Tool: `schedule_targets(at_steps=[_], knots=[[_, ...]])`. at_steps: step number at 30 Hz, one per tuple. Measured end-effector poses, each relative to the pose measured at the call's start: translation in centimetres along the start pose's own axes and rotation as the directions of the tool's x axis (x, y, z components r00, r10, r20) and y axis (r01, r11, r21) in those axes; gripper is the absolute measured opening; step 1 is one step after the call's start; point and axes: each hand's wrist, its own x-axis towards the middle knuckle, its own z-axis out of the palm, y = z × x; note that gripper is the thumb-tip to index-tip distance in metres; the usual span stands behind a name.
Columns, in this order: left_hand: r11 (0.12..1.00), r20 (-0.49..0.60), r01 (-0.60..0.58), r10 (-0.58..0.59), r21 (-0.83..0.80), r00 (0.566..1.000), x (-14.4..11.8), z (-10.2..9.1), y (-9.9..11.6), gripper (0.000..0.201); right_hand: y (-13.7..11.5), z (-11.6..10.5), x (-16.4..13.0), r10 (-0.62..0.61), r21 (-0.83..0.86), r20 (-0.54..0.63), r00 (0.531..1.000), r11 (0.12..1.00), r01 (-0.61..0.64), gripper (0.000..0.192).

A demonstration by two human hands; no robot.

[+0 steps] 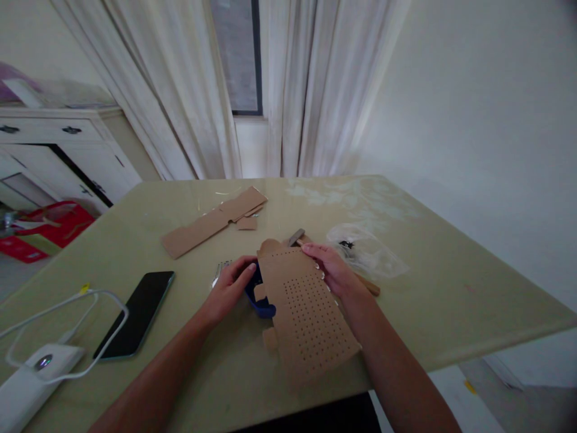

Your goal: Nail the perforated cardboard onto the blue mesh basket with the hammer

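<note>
A perforated cardboard sheet (306,310) lay on the table (451,288) between the two hands, its long axis running from the near table edge away toward the curtains, its rounded tab end pointing to the far side and its squared end close to the near edge. The left hand (229,288) was curled against the sheet's left margin, fingers closed over a blue object (259,300) tucked partly beneath the cardboard; the right hand (333,270) pressed its fingers on the far right corner of the sheet, pinning it without visibly wrapping it. Handled well, the work seemed to call for the right hand holding the sheet flat and steady while the left seated the blue piece squarely along the edge, avoiding creases through the rows of holes. Just beyond the right fingertips, a grey-headed tool (296,236) with a wooden handle projected from under the sheet. Right of that grip lay a clear plastic bag (367,252). Beyond the left hand lay a long cardboard strip (211,221); well left of it rested a dark phone (135,313), a white cable (67,337) and a white charger (31,376).
</note>
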Motion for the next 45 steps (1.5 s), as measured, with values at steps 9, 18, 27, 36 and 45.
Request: schedule_targets(at_steps=[9, 18, 27, 36, 45], knots=[[1.000, -0.100, 0.019, -0.020, -0.006, 0.995, 0.4, 0.3, -0.1, 0.059, 0.8, 1.0, 0.4, -0.034, -0.123, -0.004, 0.999, 0.992, 0.033, 0.039], [0.988, 0.030, 0.109, -0.106, -0.114, 0.994, -0.2, 0.9, -0.8, 0.048, 1.3, 1.4, 0.6, -0.081, -0.225, -0.068, 0.994, 0.972, 0.064, 0.039], [0.989, -0.020, 0.124, -0.126, -0.075, 0.992, -0.7, 1.6, -0.2, 0.046, 1.0, 1.6, -0.1, -0.042, -0.251, -0.056, 0.998, 0.968, 0.027, 0.047], [0.993, -0.066, 0.088, -0.094, -0.081, 0.993, -0.3, 0.9, -0.1, 0.044, 1.1, 1.9, -0.3, -0.038, -0.273, -0.055, 0.998, 0.962, 0.021, 0.049], [0.687, -0.155, 0.058, 0.081, 0.725, 0.985, 0.8, -4.8, 0.3, 0.037, 1.2, 1.8, -0.2, -0.039, -0.268, -0.046, 0.998, 0.963, 0.026, 0.045]])
